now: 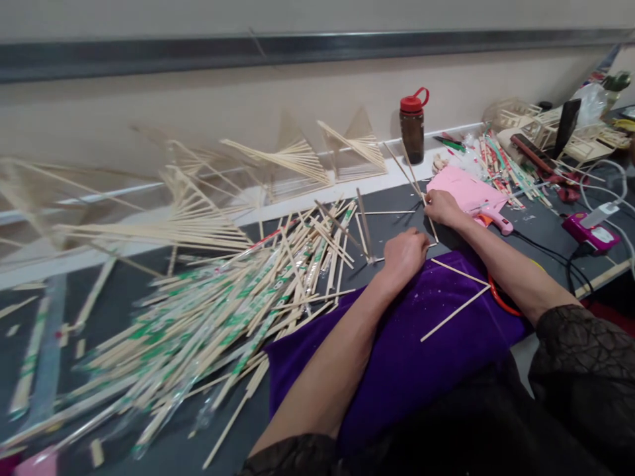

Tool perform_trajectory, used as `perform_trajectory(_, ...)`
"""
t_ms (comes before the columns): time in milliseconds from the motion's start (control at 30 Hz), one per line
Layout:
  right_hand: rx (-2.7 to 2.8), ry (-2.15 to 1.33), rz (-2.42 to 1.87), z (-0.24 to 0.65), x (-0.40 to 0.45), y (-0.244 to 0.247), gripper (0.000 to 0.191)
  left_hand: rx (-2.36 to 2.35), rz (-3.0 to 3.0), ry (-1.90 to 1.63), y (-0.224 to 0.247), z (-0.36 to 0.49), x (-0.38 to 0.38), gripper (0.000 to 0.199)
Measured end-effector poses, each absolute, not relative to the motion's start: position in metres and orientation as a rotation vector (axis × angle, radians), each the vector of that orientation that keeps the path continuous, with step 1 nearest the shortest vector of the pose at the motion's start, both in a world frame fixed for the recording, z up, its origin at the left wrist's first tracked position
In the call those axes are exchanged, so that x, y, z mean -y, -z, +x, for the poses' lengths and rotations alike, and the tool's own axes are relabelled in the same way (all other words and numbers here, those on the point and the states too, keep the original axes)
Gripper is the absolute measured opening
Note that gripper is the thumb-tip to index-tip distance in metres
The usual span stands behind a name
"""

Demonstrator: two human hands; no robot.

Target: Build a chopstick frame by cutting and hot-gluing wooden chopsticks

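Where the dark table (183, 436) meets the wall, one red-lidded bottle (413, 135) stands by the far edge, its contents too dark to identify. Clear, green-printed wrappers (218, 324) hold bundles of sticks, spread over the left half of the table in a heap too dense to count. At least three twisted stick models (292, 162) line the far edge. Toward the right end are one pink sheet (459, 185), one pink glue gun (496, 220) and one magenta power block (590, 233). Two sticks (461, 273) form a V on the purple cloth (397, 370) at the near edge. Just beyond that cloth, the stick frame (387, 213) lies on the table, ahead of the left hand (407, 251) and left of the right hand (443, 206). The right fingertips pinch its far right corner; the left fingers curl at its near side, their grip hidden.
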State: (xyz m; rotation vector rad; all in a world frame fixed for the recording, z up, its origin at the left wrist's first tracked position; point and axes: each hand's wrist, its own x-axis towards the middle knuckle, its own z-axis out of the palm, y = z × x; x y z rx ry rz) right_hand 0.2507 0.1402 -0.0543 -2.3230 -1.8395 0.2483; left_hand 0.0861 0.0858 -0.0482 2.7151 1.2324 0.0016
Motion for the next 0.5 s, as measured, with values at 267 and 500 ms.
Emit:
perform_trajectory(267, 1.906, -0.291, -2.337, 0.242, -0.132, 0.043, 0.04, -1.242, 2.741, 0.022, 0.05, 0.084, -0.088, 0.032)
perform_trajectory(500, 1.945, -0.304, -2.305, 0.238, -0.129, 0.044, 0.039, -1.273, 2.763, 0.027, 0.047, 0.085, -0.087, 0.036)
